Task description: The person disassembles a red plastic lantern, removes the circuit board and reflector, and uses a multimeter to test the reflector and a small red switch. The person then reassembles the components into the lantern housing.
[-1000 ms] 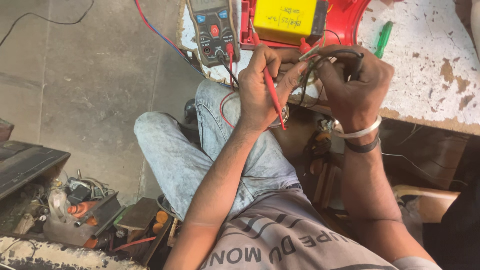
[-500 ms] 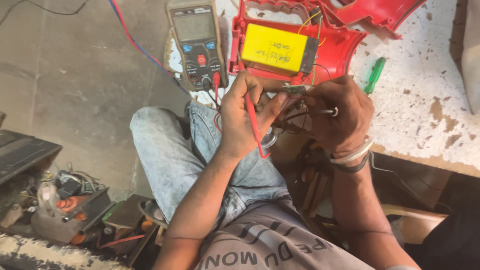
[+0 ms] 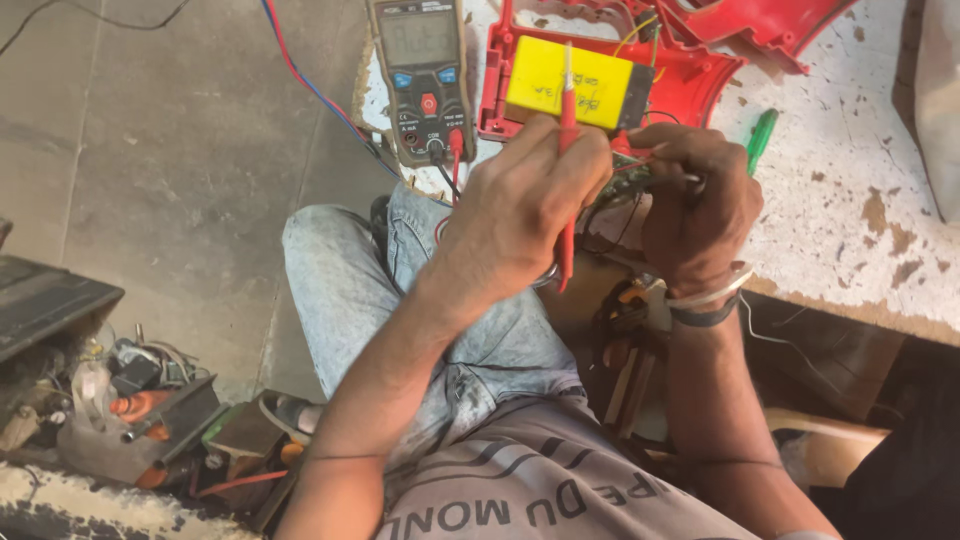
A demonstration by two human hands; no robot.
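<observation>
Both hands worked close: the left hand [image 3: 520,215] pinched the red probe [image 3: 567,170] upright, the right hand [image 3: 700,205] gripped the small circuit board [image 3: 632,178], so steadying wrists on the bench [image 3: 850,180] seemed wise.

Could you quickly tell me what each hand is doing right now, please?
Left hand: closed on the red multimeter probe.
Right hand: closed around a small wired part; what exactly cannot be told.

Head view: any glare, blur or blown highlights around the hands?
Head view: even daylight, no harsh glare; the grey multimeter's screen looks washed out; the left hand with the red probe and the right hand are fairly sharp; the chipped white tabletop is bright, not clipped.
</observation>
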